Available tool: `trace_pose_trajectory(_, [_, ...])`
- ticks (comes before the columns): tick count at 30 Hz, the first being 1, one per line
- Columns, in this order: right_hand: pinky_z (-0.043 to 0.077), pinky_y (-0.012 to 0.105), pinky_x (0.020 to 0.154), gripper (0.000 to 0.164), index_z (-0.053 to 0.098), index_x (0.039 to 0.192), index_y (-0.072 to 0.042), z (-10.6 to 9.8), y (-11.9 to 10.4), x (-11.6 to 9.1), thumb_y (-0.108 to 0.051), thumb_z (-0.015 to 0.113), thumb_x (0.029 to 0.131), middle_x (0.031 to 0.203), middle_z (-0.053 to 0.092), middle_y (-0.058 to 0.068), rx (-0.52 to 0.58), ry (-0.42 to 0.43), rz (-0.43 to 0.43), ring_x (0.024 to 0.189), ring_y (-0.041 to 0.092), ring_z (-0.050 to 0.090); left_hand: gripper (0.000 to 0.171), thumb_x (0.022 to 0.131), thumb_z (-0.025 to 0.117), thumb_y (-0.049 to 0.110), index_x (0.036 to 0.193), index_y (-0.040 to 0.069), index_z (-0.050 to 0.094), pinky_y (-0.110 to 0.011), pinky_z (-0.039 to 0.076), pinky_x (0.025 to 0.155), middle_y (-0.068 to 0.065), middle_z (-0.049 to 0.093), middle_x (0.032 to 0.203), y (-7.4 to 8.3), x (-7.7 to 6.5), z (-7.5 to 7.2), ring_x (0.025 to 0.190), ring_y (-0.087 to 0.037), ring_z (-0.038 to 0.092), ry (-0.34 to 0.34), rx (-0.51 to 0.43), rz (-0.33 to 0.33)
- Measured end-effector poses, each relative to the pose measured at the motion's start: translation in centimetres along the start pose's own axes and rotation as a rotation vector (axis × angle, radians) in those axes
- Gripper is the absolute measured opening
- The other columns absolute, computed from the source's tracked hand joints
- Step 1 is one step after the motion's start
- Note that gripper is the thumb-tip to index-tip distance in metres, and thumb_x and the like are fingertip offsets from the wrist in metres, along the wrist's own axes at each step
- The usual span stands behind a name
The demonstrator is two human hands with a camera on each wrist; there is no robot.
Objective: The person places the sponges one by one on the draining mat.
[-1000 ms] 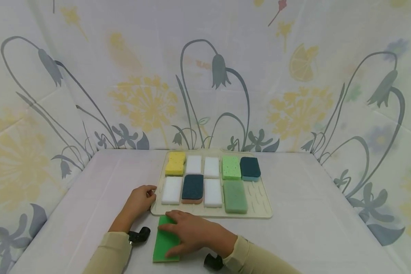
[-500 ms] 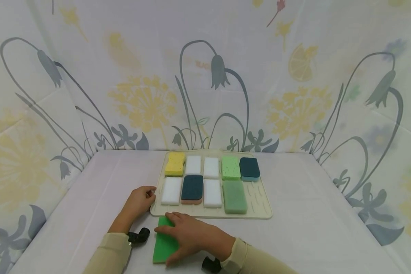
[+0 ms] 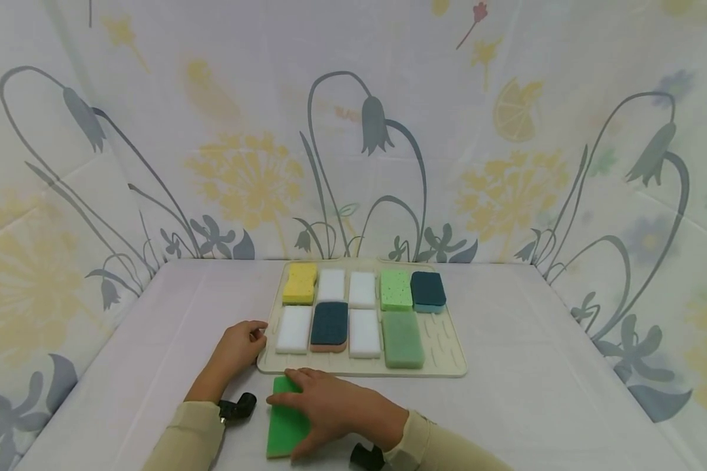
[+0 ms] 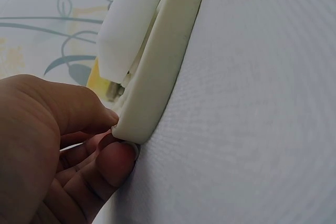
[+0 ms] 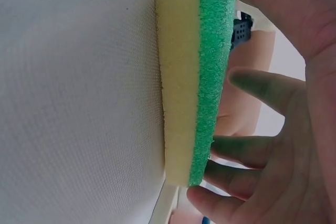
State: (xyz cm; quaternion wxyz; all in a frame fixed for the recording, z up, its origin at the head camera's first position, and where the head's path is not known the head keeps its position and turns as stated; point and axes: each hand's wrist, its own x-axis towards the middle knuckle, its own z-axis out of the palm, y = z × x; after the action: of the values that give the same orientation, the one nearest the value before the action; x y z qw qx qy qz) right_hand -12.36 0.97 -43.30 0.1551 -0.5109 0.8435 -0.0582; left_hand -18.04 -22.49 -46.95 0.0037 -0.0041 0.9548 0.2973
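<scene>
In the head view a cream ribbed tray [image 3: 444, 340] holds sponges in two rows. My left hand [image 3: 241, 343] is at its near left corner; in the left wrist view thumb and finger pinch the tray's rim [image 4: 157, 72]. My right hand [image 3: 336, 405] spreads over a green-topped sponge [image 3: 285, 425] lying in front of the tray. Seen from the right wrist, this sponge [image 5: 181, 82] has a pale yellow foam layer against the cloth and a green scouring layer. My thumb is by one end, and my fingers reach loosely over the green face toward the other end.
On the tray are a yellow sponge [image 3: 300, 283], several white ones [image 3: 293, 329], a dark-topped one [image 3: 330, 324], a light green speckled one [image 3: 396, 290], a dark blue one [image 3: 428, 290] and a pale green one [image 3: 403, 340]. A flower-printed cloth [image 3: 353, 131] hangs behind.
My right hand's fingers and thumb have spread a little wider over the green-topped sponge. That sponge has shifted slightly toward me and to the right. My left hand stays at the tray's corner.
</scene>
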Motion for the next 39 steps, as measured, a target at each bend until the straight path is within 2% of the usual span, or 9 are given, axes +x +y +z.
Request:
trace_pose_trajectory(19, [0.040,0.036,0.108,0.080,0.033,0.149,-0.043,-0.6,1.2,-2.0,-0.066,0.064,0.079,0.158,0.027,0.005,0.037,0.022,0.005,0.143,0.022,0.032,0.039,0.090,0.055,0.014,0.125,-0.001,0.062,-0.027,0.042,0.062,-0.007,0.062,0.093,0.1,-0.1,0.0,0.073,-0.015,0.052,-0.015,-0.010,-0.029])
trace_pose_trajectory(34, [0.041,0.040,0.108,0.079,0.036,0.148,-0.040,-1.7,1.9,-4.0,-0.065,0.064,0.079,0.158,0.027,0.008,0.042,0.058,0.048,0.142,0.027,0.033,0.038,0.089,0.055,0.012,0.124,-0.002,0.063,-0.028,0.043,0.062,-0.008,0.063,0.092,0.1,-0.1,0.0,0.074,-0.015,0.053,0.002,-0.005,-0.001])
trace_pose_trajectory(39, [0.042,0.040,0.107,0.080,0.037,0.148,-0.036,-2.0,2.5,-4.7,-0.065,0.065,0.079,0.161,0.021,0.009,0.007,0.099,0.031,0.144,0.029,0.031,0.038,0.089,0.054,0.012,0.124,-0.002,0.063,-0.028,0.043,0.063,-0.008,0.063,0.093,0.1,-0.1,0.1,0.075,-0.016,0.053,0.001,-0.005,-0.004])
